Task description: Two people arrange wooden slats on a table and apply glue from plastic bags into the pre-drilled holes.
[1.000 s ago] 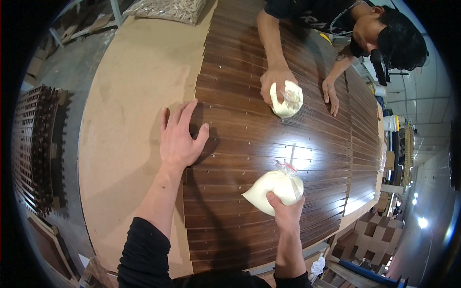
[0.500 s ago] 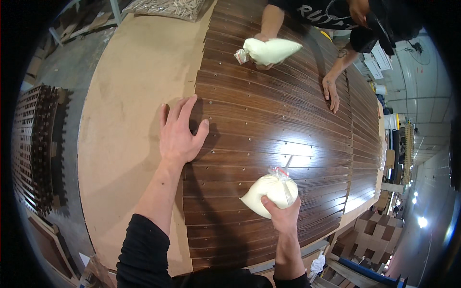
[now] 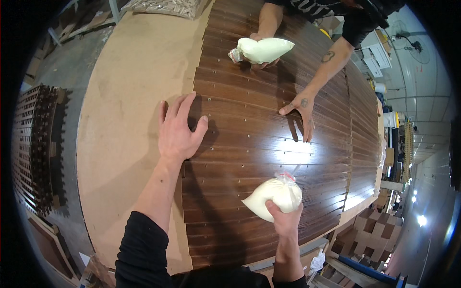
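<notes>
My right hand point(image 3: 287, 217) grips a plastic bag of pale cream filling point(image 3: 273, 194), tied at its top and narrowing to a point at the lower left. Beneath it lie dark brown wood slats point(image 3: 230, 139) with rows of small holes. Fingers spread, my left hand point(image 3: 180, 127) rests at the slats' left edge, over the tan board point(image 3: 120, 96). Across the table, a co-worker's hand holds a similar bag of pale filling point(image 3: 264, 50). That person's other hand point(image 3: 302, 110) reaches over the slats with fingers apart.
Small wooden pegs point(image 3: 168, 7) fill a bag at the far left of the table. Stacked slatted pieces point(image 3: 36, 149) stand on the floor at left. At the right are a white bucket point(image 3: 390, 120) and cardboard pieces point(image 3: 377, 233).
The co-worker's free hand has come nearer and to the left over the slats, its fingers spreading. Their bag has shifted slightly left. My bag has moved slightly right and down; my left hand barely moved.
</notes>
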The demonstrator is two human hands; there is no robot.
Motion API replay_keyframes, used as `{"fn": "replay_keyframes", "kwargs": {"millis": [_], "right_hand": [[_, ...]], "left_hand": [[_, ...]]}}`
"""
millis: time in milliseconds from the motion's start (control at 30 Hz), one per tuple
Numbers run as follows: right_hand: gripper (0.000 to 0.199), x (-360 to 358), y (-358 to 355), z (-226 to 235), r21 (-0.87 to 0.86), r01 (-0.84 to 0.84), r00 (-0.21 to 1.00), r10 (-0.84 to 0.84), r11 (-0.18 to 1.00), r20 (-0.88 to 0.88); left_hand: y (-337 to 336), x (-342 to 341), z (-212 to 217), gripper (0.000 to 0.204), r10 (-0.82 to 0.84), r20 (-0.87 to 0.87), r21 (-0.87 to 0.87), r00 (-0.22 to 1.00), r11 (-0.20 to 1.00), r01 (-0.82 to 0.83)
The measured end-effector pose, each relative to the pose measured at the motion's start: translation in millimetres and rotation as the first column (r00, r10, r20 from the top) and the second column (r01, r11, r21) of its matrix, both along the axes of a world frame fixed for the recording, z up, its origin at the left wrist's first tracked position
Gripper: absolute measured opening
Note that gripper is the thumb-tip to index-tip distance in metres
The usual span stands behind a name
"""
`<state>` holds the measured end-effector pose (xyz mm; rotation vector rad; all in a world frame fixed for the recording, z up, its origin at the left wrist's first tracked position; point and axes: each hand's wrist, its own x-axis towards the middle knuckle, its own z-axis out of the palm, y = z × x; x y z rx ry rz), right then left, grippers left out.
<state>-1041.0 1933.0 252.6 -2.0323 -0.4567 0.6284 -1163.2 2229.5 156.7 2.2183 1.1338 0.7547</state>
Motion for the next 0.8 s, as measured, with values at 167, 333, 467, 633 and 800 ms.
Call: {"fn": "replay_keyframes", "kwargs": {"millis": [167,333,467,633,800], "right_hand": [[0.066,-4,-13,6,0.012,-0.029,1.000,0.029,1.000,-0.003],[0.065,-8,-13,4,-0.035,-0.080,0.997,0.079,0.996,-0.026],[0.065,-10,-9,4,0.001,-0.051,0.998,0.051,0.999,-0.036],[0.066,-13,-12,3,-0.059,-0.050,0.999,0.049,0.997,-0.016],[0.067,-21,-10,-2,-0.074,-0.016,0.999,0.013,0.997,-0.045]], "left_hand": [[0,-1,-1,0.061,0.002,0.005,0.007,1.000,1.000,-0.002],[-2,1,5,0.057,-0.004,-0.009,0.017,1.000,1.000,0.004],[-2,3,2,0.057,-0.006,-0.002,0.007,1.000,1.000,0.006],[0,0,3,0.057,0.002,-0.019,0.026,1.000,1.000,-0.002],[-2,0,-3,0.058,-0.005,-0.028,0.019,1.000,1.000,0.005]]}}
